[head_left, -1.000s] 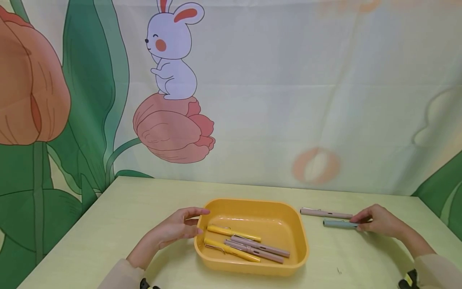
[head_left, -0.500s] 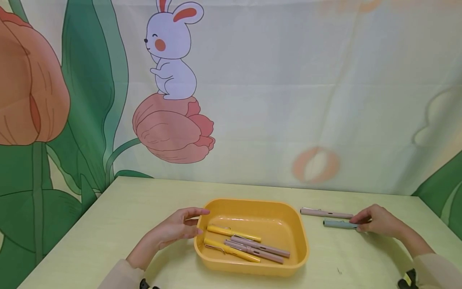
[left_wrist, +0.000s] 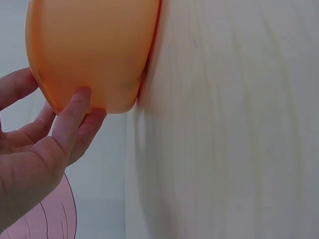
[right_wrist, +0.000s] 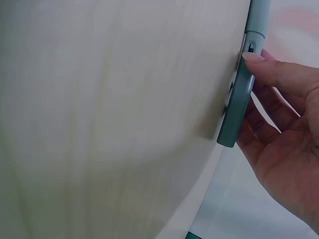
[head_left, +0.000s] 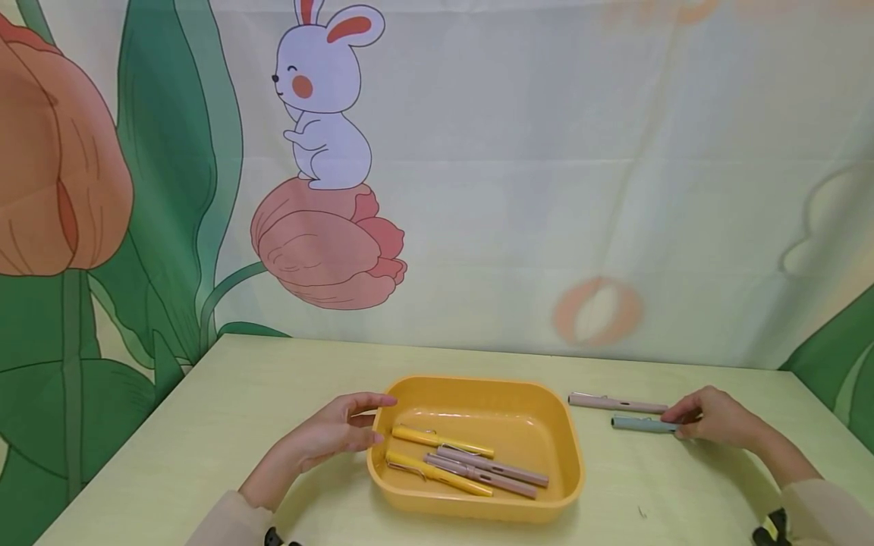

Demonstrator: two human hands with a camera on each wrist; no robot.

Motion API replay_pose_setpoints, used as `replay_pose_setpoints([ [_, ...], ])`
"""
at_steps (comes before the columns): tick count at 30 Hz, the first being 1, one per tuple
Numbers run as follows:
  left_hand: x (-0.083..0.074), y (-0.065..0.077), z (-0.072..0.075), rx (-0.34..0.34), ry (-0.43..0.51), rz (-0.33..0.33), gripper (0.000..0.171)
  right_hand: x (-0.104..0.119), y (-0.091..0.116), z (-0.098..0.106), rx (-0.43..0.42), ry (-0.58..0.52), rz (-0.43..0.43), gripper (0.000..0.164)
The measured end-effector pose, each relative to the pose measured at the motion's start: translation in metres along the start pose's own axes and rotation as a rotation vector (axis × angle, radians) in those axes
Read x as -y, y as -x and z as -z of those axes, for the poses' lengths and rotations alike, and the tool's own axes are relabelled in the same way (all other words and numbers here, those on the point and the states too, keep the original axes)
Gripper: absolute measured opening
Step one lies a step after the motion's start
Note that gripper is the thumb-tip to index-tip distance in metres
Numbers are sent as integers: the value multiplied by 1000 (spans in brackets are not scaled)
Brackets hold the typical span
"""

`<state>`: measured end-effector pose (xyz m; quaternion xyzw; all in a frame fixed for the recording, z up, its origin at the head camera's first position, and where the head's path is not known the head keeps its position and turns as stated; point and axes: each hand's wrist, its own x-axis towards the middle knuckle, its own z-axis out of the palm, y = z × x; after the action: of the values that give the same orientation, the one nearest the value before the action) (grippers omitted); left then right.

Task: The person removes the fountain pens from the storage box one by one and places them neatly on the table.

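At the left end of a yellow plastic tray (head_left: 478, 509), my left hand (head_left: 331, 428) rests its extended thumb and fingers against the wall and rim. The left wrist view shows the thumb (left_wrist: 75, 112) flat on the outside of the tray (left_wrist: 94, 45). Two yellow pens (head_left: 440, 440) and two mauve pens (head_left: 492, 464) with wire clips lie inside. Right of the tray, my right hand (head_left: 720, 417) pinches the end of a capped blue-green fountain pen (head_left: 642, 424) between thumb and fingers. In the right wrist view this fountain pen (right_wrist: 237, 107) lies along the tabletop, its ink window beside the thumb.
A mauve pen (head_left: 614, 403) lies just behind the blue-green one, its right end close to my fingers. The pale table (head_left: 293, 364) ends at the back against a printed curtain (head_left: 478, 189) with a rabbit and tulips. A small dark mark (head_left: 642, 513) is on the table at front right.
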<state>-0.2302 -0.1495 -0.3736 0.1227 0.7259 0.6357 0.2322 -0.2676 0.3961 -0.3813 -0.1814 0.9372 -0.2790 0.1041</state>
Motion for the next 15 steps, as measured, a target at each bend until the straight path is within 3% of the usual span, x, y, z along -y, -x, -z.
replay_pose_setpoints([
  [15, 0, 0, 1, 0, -2, 0, 55, -7, 9, 3, -65, -20, 14, 31],
])
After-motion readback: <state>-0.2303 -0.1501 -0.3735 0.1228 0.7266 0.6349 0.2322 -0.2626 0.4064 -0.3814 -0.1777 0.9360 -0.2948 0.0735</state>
